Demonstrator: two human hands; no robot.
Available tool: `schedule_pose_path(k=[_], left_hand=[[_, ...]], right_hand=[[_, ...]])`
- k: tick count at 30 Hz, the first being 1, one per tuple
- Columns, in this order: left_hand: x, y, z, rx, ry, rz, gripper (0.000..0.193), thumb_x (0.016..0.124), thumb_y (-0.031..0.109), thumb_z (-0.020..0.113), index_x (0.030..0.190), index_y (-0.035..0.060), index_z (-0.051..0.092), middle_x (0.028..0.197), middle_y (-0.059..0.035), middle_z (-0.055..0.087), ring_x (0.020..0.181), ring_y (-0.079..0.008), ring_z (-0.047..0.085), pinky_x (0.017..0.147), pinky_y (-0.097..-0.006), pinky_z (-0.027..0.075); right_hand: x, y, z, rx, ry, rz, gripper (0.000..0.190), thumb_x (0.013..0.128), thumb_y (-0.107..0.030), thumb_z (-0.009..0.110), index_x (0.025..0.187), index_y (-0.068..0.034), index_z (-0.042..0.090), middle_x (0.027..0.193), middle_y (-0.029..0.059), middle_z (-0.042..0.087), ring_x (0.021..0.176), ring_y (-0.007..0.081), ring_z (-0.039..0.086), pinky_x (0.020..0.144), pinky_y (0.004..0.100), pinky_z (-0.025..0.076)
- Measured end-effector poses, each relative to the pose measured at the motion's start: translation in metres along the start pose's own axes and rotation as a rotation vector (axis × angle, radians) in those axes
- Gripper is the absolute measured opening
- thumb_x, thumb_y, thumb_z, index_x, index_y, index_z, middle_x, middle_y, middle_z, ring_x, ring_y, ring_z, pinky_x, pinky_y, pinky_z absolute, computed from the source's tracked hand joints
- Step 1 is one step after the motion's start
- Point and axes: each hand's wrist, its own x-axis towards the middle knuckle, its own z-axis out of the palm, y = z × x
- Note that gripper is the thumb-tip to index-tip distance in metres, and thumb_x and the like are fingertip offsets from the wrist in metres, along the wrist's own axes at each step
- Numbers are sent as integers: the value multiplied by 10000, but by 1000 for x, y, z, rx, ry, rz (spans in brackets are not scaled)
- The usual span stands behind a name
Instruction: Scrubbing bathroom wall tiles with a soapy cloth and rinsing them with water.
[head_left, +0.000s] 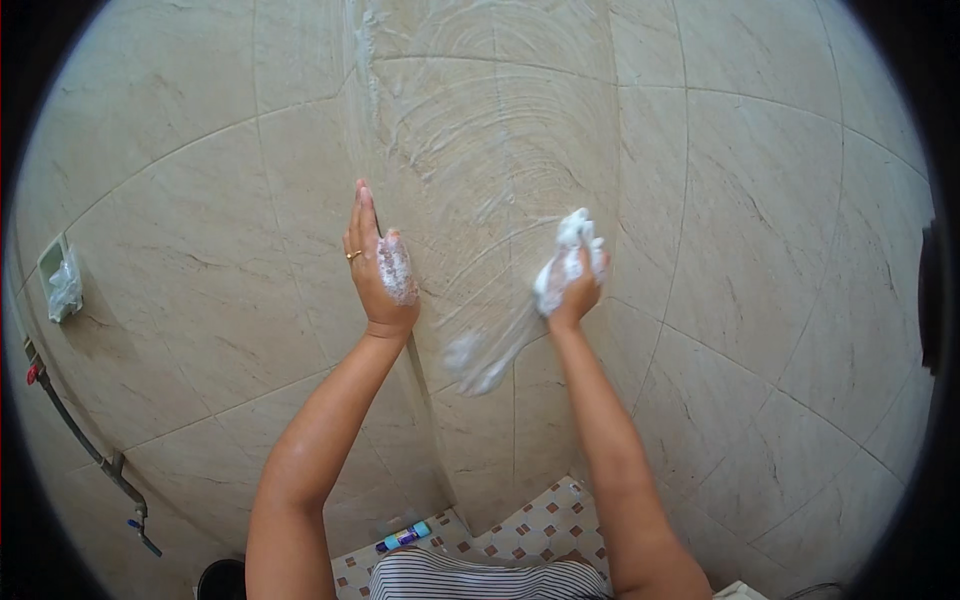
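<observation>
My left hand (379, 262) rests flat at the raised edge of a tiled wall pillar (480, 247), its fingers stretched upward and a ring on one of them. White lather coats its thumb side, and it holds nothing. Thick white foam covers much of my right hand (576, 274), which is at the right side of the pillar face. The foam hides whether a sponge or cloth lies under those fingers. Below and left of this hand, a streak of soap suds (484, 367) runs down the tiles. Curved soapy smears (495, 127) spread over the pillar above both hands.
At the left, a wall-mounted holder (51, 262) carries a crumpled clear plastic bag (66, 289). Beneath it runs a water pipe (75, 427) with a red valve handle (32, 374) and a tap (142, 525). A blue-and-purple package (403, 537) lies on the patterned floor (536, 525) near a black container (222, 579).
</observation>
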Motion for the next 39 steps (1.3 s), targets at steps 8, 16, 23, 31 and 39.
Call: schedule_pose_path(k=[8,16,23,31,39], left_hand=[[1,-3,-3,-40,3,-7,472,917,80,413,1372,-22,341,1417,-167,379,1280,-315,378,1059,-383,256],[2,-5,2,-57,30,-6,466,923,90,415,1369,-24,347,1410,-178,384,1268,-323,391,1052,-390,265],[4,-2,6,-35,41,-2,457,927,117,426,1356,-24,364,1386,-183,415,1250,-342,410,1041,-400,272],[2,-10,-2,-55,23,-16,465,949,171,415,1381,11,355,1397,-166,407,1259,-318,405,1044,-389,269],[2,-11,1,-91,24,13,465,966,188,386,1399,27,337,1415,-154,389,1270,-297,397,1049,-384,262]], right_hand=[[-122,26,-36,-132,-293,-1149,346,695,-192,679,1041,-195,665,1083,92,589,971,312,588,747,455,514],[-86,39,-9,-125,30,-70,267,841,-165,623,1054,-7,588,1079,139,551,920,293,573,801,366,465],[-240,67,-79,2,-470,-932,185,663,-183,718,837,-220,670,1071,98,572,958,304,559,765,466,464],[-139,-97,10,-37,-116,-445,157,810,-104,610,944,-58,677,1050,160,564,913,349,544,713,445,448],[-153,0,-34,-141,-350,-993,311,669,-189,694,979,-202,671,1090,86,570,1025,326,551,809,457,454]])
